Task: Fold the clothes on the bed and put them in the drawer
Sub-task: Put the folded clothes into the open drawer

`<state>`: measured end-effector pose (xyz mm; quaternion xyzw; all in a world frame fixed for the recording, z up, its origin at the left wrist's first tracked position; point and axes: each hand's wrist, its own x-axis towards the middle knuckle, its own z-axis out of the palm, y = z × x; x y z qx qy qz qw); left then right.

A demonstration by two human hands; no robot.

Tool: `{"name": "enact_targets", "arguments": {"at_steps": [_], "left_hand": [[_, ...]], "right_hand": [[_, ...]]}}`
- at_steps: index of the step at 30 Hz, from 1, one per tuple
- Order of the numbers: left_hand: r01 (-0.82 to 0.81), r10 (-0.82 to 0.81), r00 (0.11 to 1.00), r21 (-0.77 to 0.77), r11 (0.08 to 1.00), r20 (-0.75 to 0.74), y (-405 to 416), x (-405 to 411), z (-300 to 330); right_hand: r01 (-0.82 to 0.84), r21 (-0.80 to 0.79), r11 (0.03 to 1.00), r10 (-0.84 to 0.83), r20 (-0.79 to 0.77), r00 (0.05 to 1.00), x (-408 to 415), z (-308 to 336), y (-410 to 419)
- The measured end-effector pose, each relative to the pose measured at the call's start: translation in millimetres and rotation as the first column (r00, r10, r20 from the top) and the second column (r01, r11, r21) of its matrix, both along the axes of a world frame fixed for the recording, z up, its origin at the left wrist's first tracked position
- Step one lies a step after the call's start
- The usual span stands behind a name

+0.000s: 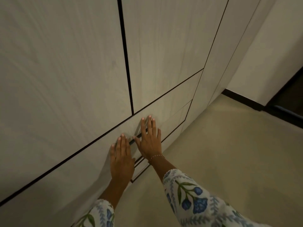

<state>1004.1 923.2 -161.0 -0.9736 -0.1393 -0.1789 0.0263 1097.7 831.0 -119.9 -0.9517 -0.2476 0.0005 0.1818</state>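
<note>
2 hands – left hand [121, 158], right hand [150, 141] – flat on drawer [170, 113] front, drawer closed

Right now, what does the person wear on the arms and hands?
Both arms have white sleeves printed with blue flowers and green leaves: the left sleeve and the right sleeve. A thin beaded bracelet circles the right wrist. Both hands are bare.

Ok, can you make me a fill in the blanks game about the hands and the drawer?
1. Both hands press flat on the ____ front.
2. The bracelet is on the ____ hand's wrist.
3. The left hand and right hand hold ____.
4. The sleeves have blue ____ on them.

Answers: drawer, right, nothing, flowers
</note>
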Motion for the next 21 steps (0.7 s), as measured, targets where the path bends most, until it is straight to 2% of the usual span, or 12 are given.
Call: {"name": "enact_targets", "arguments": {"at_steps": [2,6,9,13,19,21], "left_hand": [[-0.012,0.014,0.999,0.038,0.999,-0.043,1.9,1.2,-2.8],[-0.065,0.073,0.988,0.065,0.996,-0.139,-6.0,2.8,6.8],[-0.118,0.122,0.989,0.044,0.992,-0.086,-13.1,2.5,11.2],[-0.105,0.105,0.994,0.008,0.994,-0.031,-19.4,-2.2,15.3],[-0.054,0.051,0.985,-0.009,0.999,-0.167,-45.8,-19.9,26.7],[-0.044,0.049,0.981,0.031,0.999,-0.186,-57.1,-35.2,34.6]], "right_hand": [[0.003,0.071,0.997,0.0,-0.054,0.999,-0.2,-5.7,4.3],[0.117,0.244,0.963,-0.081,-0.152,0.985,-5.6,-4.8,24.3],[0.206,0.318,0.925,-0.148,-0.197,0.969,-8.6,1.0,40.3],[0.225,0.318,0.921,-0.172,-0.187,0.967,-13.9,5.3,36.0],[0.282,0.243,0.928,-0.231,-0.216,0.949,-31.6,6.4,12.7],[0.291,0.199,0.936,-0.251,-0.202,0.947,-41.6,9.9,-1.7]]}}
